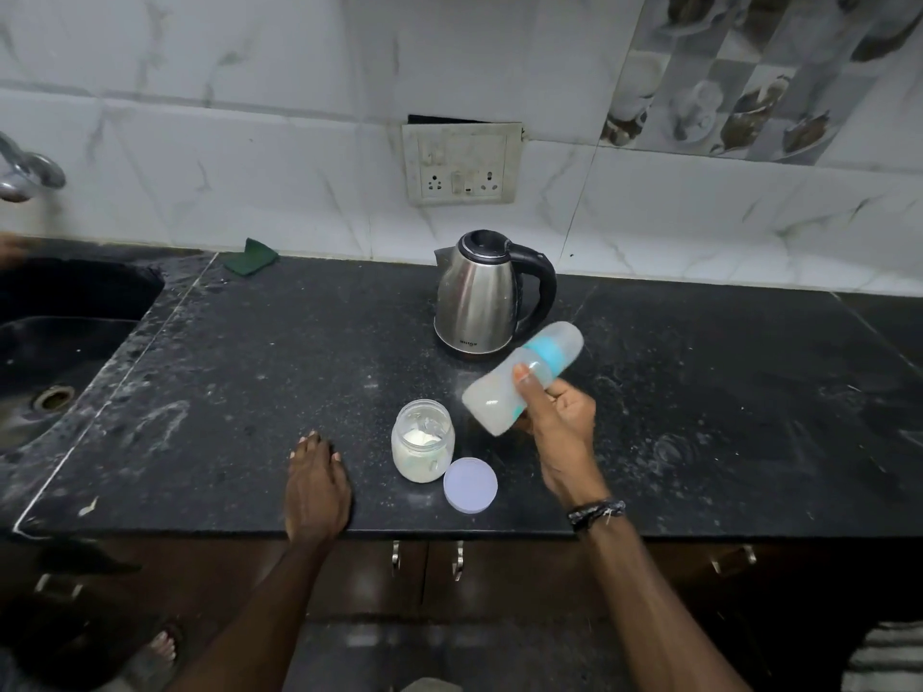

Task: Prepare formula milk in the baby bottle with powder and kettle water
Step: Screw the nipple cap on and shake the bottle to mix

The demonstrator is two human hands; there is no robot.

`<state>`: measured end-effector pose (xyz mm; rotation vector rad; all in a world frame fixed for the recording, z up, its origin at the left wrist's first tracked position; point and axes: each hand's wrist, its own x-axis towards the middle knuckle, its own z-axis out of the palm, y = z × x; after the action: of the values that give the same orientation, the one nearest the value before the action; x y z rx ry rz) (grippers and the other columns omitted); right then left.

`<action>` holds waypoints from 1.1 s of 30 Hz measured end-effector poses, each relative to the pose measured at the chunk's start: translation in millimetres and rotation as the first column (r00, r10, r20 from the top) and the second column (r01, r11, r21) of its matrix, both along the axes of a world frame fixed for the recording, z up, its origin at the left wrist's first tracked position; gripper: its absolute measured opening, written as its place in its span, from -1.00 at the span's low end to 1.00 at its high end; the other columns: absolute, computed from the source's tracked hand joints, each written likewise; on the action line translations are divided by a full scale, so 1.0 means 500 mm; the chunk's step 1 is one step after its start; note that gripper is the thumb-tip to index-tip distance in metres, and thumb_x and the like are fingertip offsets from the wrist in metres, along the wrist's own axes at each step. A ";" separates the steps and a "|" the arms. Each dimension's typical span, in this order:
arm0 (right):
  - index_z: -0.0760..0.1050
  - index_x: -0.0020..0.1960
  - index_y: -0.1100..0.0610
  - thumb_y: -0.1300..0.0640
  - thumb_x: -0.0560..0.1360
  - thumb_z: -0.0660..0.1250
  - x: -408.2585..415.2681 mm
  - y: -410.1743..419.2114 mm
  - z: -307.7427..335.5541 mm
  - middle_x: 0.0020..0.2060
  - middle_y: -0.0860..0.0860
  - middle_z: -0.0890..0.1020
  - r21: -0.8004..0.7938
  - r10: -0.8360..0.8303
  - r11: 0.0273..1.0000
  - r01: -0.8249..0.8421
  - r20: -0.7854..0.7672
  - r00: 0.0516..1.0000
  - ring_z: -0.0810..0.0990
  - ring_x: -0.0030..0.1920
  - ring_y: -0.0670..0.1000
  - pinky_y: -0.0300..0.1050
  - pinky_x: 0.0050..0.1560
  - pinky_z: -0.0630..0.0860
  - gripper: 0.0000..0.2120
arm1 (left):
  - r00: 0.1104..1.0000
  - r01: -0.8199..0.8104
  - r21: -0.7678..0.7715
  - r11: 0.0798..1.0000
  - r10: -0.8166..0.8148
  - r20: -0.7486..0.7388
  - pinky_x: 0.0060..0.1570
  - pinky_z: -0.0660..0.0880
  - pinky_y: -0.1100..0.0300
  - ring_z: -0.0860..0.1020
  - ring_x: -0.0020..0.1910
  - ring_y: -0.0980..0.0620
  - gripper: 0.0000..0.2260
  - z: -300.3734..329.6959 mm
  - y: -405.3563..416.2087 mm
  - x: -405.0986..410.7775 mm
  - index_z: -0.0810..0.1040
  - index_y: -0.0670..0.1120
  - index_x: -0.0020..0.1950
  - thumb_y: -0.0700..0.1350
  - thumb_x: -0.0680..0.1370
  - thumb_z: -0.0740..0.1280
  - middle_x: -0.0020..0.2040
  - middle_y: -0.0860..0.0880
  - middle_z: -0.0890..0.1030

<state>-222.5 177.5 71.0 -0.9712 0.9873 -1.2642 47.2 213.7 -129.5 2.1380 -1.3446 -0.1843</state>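
My right hand (pixel 559 432) grips the baby bottle (pixel 494 392), held tilted in the air with its capped top and blue collar pointing up to the right. The bottle looks blurred and holds milky white liquid. Behind it stands the steel kettle (pixel 479 297) with a black handle and its lid down. An open glass jar of white powder (pixel 423 442) stands on the black counter just left of the bottle, and its pale round lid (pixel 470 484) lies flat beside it. My left hand (pixel 315 484) rests palm down on the counter near the front edge, holding nothing.
The black stone counter (pixel 699 392) is dusted with white specks. A dark sink (pixel 60 352) lies at the left with a tap (pixel 30 174) above it. A green cloth (pixel 252 257) sits by the wall, and a socket panel (pixel 462 164) is behind the kettle.
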 end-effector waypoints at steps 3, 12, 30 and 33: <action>0.63 0.07 0.30 0.25 0.41 0.48 -0.001 0.005 -0.005 -0.11 0.13 0.74 -0.056 0.150 0.985 -0.161 -0.161 0.975 0.74 -0.13 0.04 -0.13 -0.15 0.66 -0.75 | 1.000 -0.001 -0.015 1.000 0.002 0.004 0.41 0.32 -0.20 0.43 0.36 -0.33 -0.77 0.005 0.000 0.003 0.52 -0.32 0.23 -0.26 0.63 0.22 0.35 -0.35 0.48; 0.64 0.06 0.28 0.30 0.43 0.48 -0.002 -0.001 -0.004 -0.12 0.12 0.75 -0.074 0.030 0.996 -0.040 -0.128 0.991 0.73 -0.14 0.02 -0.14 -0.15 0.66 -0.80 | 1.000 0.007 -0.006 1.000 -0.007 -0.001 0.36 0.38 -0.23 0.44 0.34 -0.31 -0.76 0.006 -0.001 0.003 0.53 -0.30 0.24 -0.24 0.63 0.22 0.34 -0.33 0.49; 0.65 -0.01 0.21 0.24 0.45 0.48 0.001 -0.020 0.001 -0.17 0.05 0.75 -0.012 -0.007 1.000 0.006 -0.098 0.995 0.73 -0.18 -0.02 -0.17 -0.19 0.65 -0.87 | 1.000 -0.003 -0.020 1.000 0.003 -0.007 0.40 0.35 -0.21 0.45 0.34 -0.32 -0.76 -0.005 0.000 0.002 0.53 -0.32 0.24 -0.25 0.63 0.23 0.33 -0.34 0.50; 0.65 0.02 0.25 0.30 0.45 0.46 -0.002 -0.018 0.003 -0.17 0.06 0.75 -0.062 0.094 0.993 -0.105 -0.163 0.982 0.73 -0.18 -0.02 -0.16 -0.17 0.65 -0.86 | 1.000 0.002 -0.021 1.000 -0.002 -0.012 0.40 0.34 -0.22 0.44 0.35 -0.32 -0.75 -0.003 -0.004 0.005 0.53 -0.31 0.25 -0.24 0.63 0.23 0.34 -0.33 0.50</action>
<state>-223.4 168.6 72.3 -1.1771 1.0092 -1.1578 49.8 211.7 -130.8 2.1154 -1.3358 -0.1830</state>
